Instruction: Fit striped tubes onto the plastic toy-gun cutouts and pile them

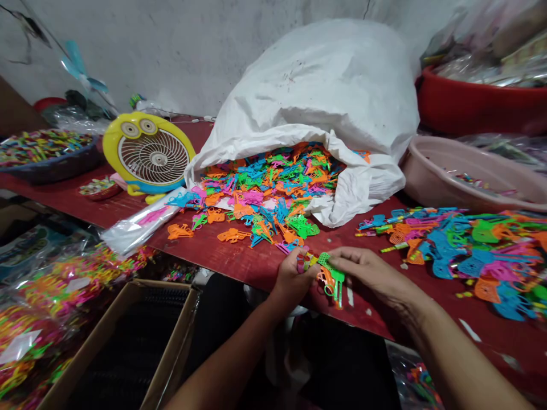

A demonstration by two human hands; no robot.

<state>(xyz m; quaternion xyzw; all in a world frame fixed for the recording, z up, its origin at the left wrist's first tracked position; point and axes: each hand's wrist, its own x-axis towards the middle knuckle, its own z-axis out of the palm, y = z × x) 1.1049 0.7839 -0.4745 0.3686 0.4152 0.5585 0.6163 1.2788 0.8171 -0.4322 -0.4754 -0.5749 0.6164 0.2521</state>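
Observation:
At the table's front edge my two hands are close together. My left hand is closed on small plastic pieces, with pink and yellow bits showing by the thumb and an orange plastic piece below. My right hand pinches a green plastic toy piece with a lattice head and thin prongs pointing down. Just beyond lies a loose heap of similar orange, blue, green and pink pieces, spilling from a big white sack. Fingertips of my left hand are partly hidden.
Right of my hands lies a pile of coloured pieces with striped sticks. Behind it stand a pink basin and a red basin. A yellow fan and clear bags are at left. An open carton sits below.

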